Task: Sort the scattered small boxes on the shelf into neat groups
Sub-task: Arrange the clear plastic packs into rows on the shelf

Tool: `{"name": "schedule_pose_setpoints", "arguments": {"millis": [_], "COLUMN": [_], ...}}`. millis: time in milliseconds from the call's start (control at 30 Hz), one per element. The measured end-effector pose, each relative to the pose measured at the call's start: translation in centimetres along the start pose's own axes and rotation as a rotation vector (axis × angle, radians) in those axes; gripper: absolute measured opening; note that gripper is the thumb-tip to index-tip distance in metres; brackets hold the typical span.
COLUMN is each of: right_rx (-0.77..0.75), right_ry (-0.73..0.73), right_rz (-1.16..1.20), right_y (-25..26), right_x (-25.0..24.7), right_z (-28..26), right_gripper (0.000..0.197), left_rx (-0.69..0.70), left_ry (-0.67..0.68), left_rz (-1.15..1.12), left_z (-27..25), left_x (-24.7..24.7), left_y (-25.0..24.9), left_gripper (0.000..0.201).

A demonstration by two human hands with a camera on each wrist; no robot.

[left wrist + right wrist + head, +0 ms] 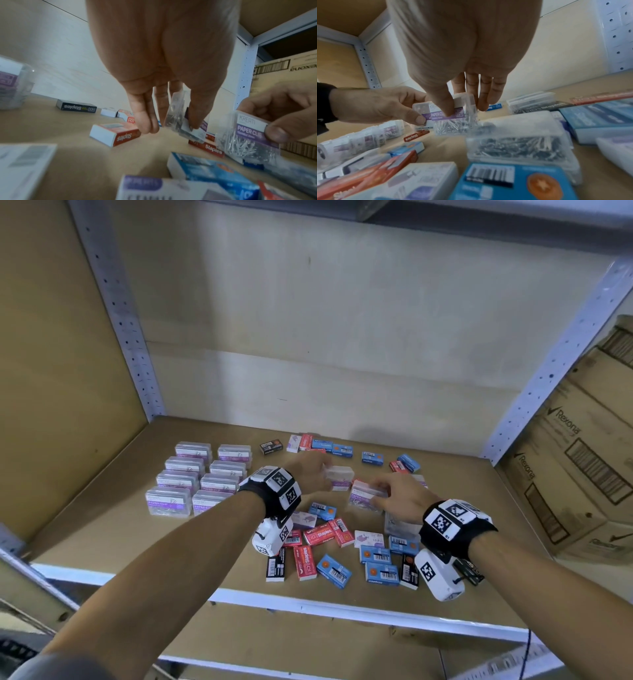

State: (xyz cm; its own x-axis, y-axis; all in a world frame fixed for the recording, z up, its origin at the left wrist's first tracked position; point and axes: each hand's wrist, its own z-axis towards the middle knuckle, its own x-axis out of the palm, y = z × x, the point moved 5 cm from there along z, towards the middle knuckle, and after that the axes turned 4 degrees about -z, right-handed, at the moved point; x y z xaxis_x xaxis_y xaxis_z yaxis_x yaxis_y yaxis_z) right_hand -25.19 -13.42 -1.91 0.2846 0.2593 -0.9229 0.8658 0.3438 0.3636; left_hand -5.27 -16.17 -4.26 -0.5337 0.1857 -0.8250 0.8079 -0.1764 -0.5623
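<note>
Both hands are busy: the left hand (313,474) pinches one clear paper-clip box (339,477), the right hand (399,496) grips another (366,494), both lifted just right of the tidy clip-box rows (198,479), likely headed there; staple boxes (320,535) lie scattered nearer the shelf's front edge (308,606).

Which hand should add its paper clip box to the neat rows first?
Left hand: its paper clip box is closer to the neat rows; the right hand is farther away.
</note>
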Motion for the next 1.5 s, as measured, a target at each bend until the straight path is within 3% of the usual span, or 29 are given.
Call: {"name": "schedule_pose_setpoints", "arguments": {"millis": [167, 367, 467, 667, 833, 1167, 1500], "right_rx": [-0.051, -0.049, -0.082, -0.18, -0.279, -0.367, -0.339], "right_ry": [-0.021, -0.074, -0.093, -0.078, -0.017, 0.088, 0.098], "right_rz": [-0.014, -0.045, -0.035, -0.005, -0.009, 0.01, -0.057], "right_y": [1.6, 3.7, 5.9, 10.7, 15.3, 21.6, 22.9], "right_x": [-1.2, -1.8, -1.6, 0.2, 2.4, 7.0, 10.5], "right_z": [-0.2, 0.1, 0.2, 0.4, 0.2, -0.4, 0.0], "right_gripper": [0.029, 0.019, 0.023, 0.019, 0.021, 0.017, 0.024], "left_rx": [-0.021, -0.096, -0.105, -0.161, -0.224, -0.336, -0.371], "left_ry": [-0.095, -0.164, -0.201, -0.24, -0.257, -0.201, -0.181], "left_rz": [-0.069, -0.114, -0.128, -0.246, -0.231, -0.138, -0.159], "left_z": [-2.3, -5.6, -8.1, -13.4, -17.8, -24.3, -26.0], "left_x": [-3.0, -5.8, -7.4, -10.3, -11.9, -11.8, -10.1], "left_y": [-0.7, 0.4, 1.3, 3.9, 6.1, 11.8, 14.9], "left_gripper": [0.016, 0.019, 0.016, 0.035, 0.03, 0.036, 0.038]}}
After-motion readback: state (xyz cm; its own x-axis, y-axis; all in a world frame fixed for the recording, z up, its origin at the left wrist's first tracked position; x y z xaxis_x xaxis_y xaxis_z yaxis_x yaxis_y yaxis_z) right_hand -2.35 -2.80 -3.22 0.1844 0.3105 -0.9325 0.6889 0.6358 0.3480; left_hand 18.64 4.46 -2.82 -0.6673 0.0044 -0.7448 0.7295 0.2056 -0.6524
